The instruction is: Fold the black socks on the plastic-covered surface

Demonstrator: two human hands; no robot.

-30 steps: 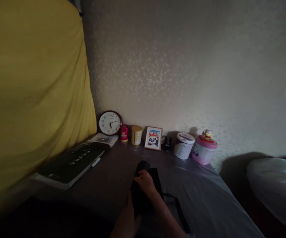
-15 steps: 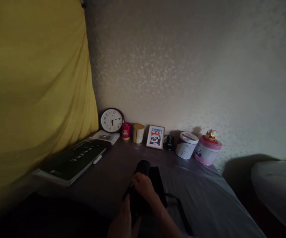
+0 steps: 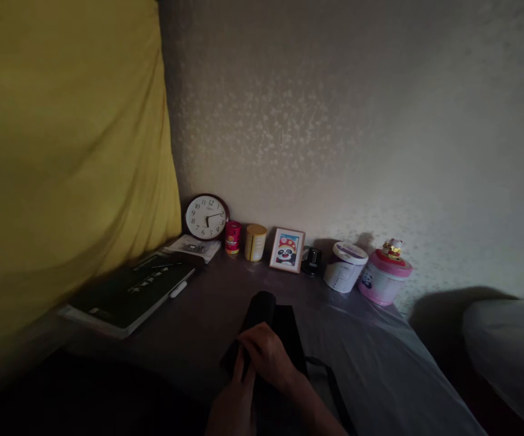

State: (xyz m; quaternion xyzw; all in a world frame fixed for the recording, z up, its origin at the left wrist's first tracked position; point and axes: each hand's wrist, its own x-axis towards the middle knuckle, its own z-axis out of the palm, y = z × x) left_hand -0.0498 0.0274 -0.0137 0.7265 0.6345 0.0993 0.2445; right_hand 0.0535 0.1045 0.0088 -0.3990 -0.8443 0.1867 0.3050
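Note:
In the lower middle of the head view lies a black, partly rolled item (image 3: 262,307) with a flat black part (image 3: 289,330) beside the roll. The dim light hides what kind of thing it is. A black strap (image 3: 332,381) trails from its right side onto the table. My right hand (image 3: 268,357) rests over the roll, its fingers bent and closed on the near-left edge. From below, my left hand (image 3: 237,387) meets those fingertips, pinching at the same edge. Whatever small part sits between the fingers is hidden.
Along the wall stand a clock (image 3: 207,217), a red can (image 3: 232,237), a yellow can (image 3: 255,243), a framed panda picture (image 3: 287,250), a small black object (image 3: 312,261), a white tub (image 3: 345,267) and a pink tub (image 3: 384,278). A dark green book (image 3: 134,293) lies left.
My left hand has moved up and right, so its fingers now meet my right fingertips. My right hand has shifted slightly down and closed more. The view has tilted a little.

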